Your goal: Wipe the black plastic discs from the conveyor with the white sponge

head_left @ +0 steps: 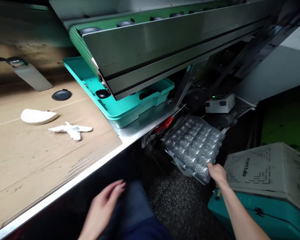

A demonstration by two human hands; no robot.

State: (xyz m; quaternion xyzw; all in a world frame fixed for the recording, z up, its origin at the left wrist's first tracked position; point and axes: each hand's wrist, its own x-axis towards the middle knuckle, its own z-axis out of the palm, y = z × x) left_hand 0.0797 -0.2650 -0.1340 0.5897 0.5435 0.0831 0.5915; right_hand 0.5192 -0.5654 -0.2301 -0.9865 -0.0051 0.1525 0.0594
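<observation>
My right hand (218, 174) grips the near right corner of a clear plastic blister tray (193, 141) with rows of round pockets. More than one tray layer seems to show at its lower edge. The tray is tilted, low beside the workbench. My left hand (105, 202) is in front of the bench edge, slightly blurred, with fingers stretched forward and nothing visible in it. Nearest to it is the cardboard-covered benchtop (52, 163), which it does not touch.
A green conveyor belt (107, 24) carries several black round parts above a teal bin (120, 111). On the bench are a bottle (32, 75), a black disc (61, 95), a white half-round piece (38, 116) and crumpled white material (71, 129). A teal crate (267, 213) stands right.
</observation>
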